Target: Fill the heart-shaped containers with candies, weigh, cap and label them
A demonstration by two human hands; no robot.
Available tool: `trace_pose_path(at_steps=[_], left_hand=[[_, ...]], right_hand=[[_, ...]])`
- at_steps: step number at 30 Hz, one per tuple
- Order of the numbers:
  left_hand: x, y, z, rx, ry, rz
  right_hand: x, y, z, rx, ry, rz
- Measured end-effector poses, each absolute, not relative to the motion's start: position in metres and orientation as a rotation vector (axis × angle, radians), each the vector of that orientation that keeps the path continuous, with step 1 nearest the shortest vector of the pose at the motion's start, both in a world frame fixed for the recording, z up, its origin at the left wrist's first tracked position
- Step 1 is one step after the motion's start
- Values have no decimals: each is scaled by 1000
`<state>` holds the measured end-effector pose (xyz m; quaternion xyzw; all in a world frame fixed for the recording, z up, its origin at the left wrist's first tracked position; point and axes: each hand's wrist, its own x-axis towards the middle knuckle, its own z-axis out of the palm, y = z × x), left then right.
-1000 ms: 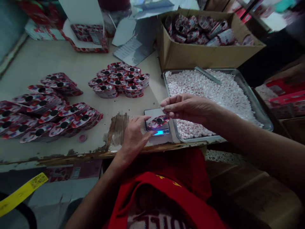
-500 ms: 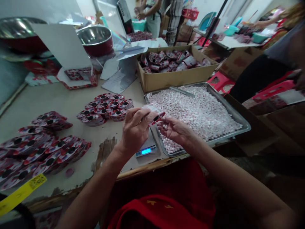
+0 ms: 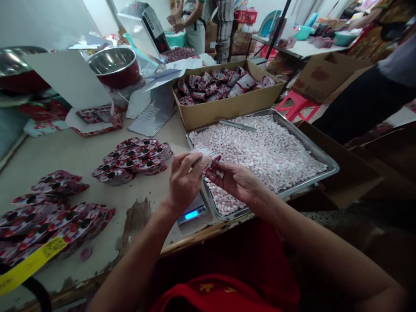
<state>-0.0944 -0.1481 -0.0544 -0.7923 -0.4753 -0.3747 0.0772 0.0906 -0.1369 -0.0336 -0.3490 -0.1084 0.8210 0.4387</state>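
Observation:
My left hand is closed around a small red-and-white printed pouch, lifted above a little digital scale with a lit blue display. My right hand is cupped palm-up right beside the pouch, with a few small pink-white candies resting in its fingers. Both hands hover over the near left corner of a metal tray heaped with the same candies. Behind the tray a cardboard box holds several filled pouches.
A cluster of pouches lies mid-table and a larger spread of pouches at the left. A metal bowl and loose paper sheets sit at the back. A person stands to the right; others work at far tables.
My left hand lifted the pouch off the scale and raised it above the tray corner. My right hand turned palm-up next to it with candies. The camera tilted up, showing more of the room.

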Motion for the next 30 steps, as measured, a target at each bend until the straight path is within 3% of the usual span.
trace_pose_path(at_steps=[15,20,23,26,30], left_hand=[[-95,-147,-65,-2328,-1388,-1088],[-88,-142,-79,-2320,-1544,-1308],[-84,-144,-82,-2260,-1813,-1640],[-91,-155,-77,-2162,-2065,-2080],[-133,-188,-67,-2062,-2374,-2247]], right_hand=[[97,-137,-30,-842,-388,2094],[99,-136,-34,-920,-360,2080],[105,-136,-30,-976,-507,2093],[123,-125,-16,-1129,-826,1874],[148,-93,1,-1392,-1600,1051]])
